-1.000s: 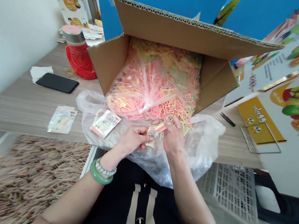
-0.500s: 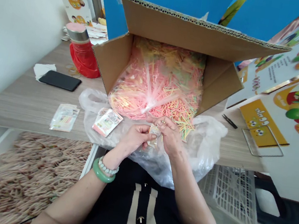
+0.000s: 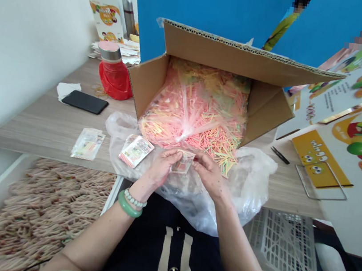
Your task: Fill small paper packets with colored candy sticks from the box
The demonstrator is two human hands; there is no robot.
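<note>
Both my hands hold a small printed packet [image 3: 182, 162] upright in front of the box. My left hand [image 3: 162, 165] pinches its left edge between thumb and fingers. At the opposite upper corner, my right hand [image 3: 209, 171] grips with bent fingers. Just behind them, an open cardboard box [image 3: 264, 116] lies with its mouth toward me. Inside it a clear bag holds many thin pink, yellow and green sticks [image 3: 202, 125], some spilling onto a plastic sheet [image 3: 256, 177]. A small pile of printed packets [image 3: 136, 151] rests left of my left hand.
More packets [image 3: 88, 144] lie farther left, near a black phone [image 3: 85, 102] and a pink-lidded bottle in a red bag [image 3: 112, 74]. Below the table at left, a white bin [image 3: 110, 197] holds many packets. Tweezers [image 3: 279, 155] and a wire stand [image 3: 321, 181] are at right.
The packet, crumpled between my fingers before, now shows flat and spread. My right hand has moved a little right and down, and the whole view has shifted slightly.
</note>
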